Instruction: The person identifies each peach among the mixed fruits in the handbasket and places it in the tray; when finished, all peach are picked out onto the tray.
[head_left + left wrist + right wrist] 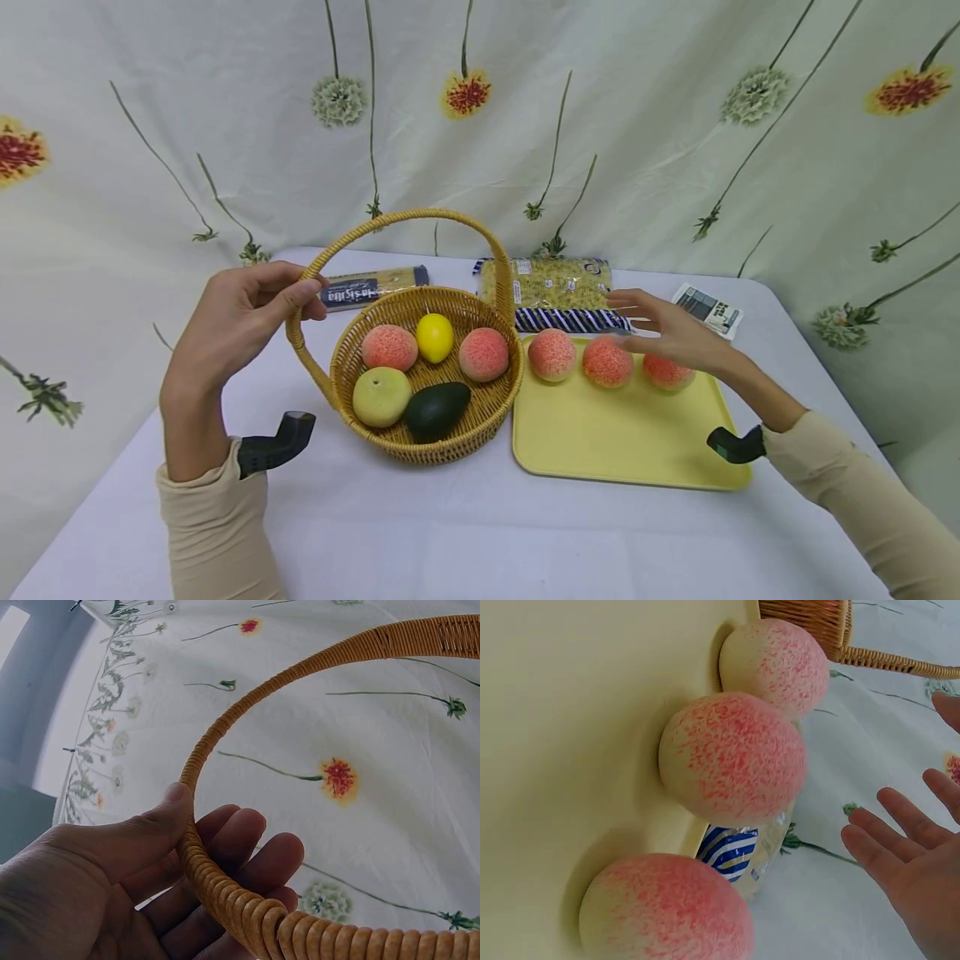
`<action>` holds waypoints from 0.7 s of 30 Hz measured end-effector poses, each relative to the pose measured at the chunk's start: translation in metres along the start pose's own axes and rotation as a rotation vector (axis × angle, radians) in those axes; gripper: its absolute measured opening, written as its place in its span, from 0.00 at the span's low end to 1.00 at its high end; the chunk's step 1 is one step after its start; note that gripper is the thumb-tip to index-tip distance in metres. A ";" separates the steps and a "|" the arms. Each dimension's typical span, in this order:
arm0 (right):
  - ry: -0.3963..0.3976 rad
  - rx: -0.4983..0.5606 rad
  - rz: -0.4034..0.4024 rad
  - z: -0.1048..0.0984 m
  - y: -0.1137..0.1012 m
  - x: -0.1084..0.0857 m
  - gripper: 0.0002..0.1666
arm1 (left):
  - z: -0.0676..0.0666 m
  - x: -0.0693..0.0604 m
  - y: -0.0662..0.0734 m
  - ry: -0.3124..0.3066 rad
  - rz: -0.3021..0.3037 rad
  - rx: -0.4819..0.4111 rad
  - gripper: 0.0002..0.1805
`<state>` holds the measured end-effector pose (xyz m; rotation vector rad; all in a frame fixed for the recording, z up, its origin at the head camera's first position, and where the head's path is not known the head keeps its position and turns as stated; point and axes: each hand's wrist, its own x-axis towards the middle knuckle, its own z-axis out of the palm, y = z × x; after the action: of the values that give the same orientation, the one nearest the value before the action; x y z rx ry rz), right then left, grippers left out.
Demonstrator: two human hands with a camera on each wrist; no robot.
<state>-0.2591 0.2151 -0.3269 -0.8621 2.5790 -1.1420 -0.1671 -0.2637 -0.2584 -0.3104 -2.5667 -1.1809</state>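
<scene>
My left hand [247, 312] grips the handle of the wicker basket [442, 450] on its left side, thumb and fingers around it in the left wrist view. Inside the basket lie two peaches [389, 347] [483, 354], a yellow lemon [435, 337], a pale green round fruit [382, 397] and a dark green avocado [437, 411]. Over the back of the yellow tray [622, 450] hovers my right hand [671, 329], fingers extended and holding nothing. Three peaches [552, 355] [731, 757] [667, 911] sit in a row along the tray's far side, below that hand.
Behind the basket lies a blue-labelled pasta pack [371, 287]. A bag of pasta [555, 287] with a blue-striped end rests behind the tray. A small white printed packet [707, 310] is at the back right. Flowered cloth [637, 125] hangs behind the white table [450, 542].
</scene>
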 end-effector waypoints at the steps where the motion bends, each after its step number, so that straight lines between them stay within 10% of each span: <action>1: -0.007 0.002 -0.009 0.001 -0.002 0.001 0.37 | 0.000 0.000 0.000 -0.001 0.002 -0.002 0.13; 21: -0.098 0.059 -0.173 0.031 -0.038 0.033 0.36 | 0.000 0.000 -0.001 0.001 0.011 -0.005 0.13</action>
<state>-0.2575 0.1569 -0.3185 -1.1159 2.4184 -1.1825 -0.1676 -0.2644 -0.2593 -0.3246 -2.5583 -1.1833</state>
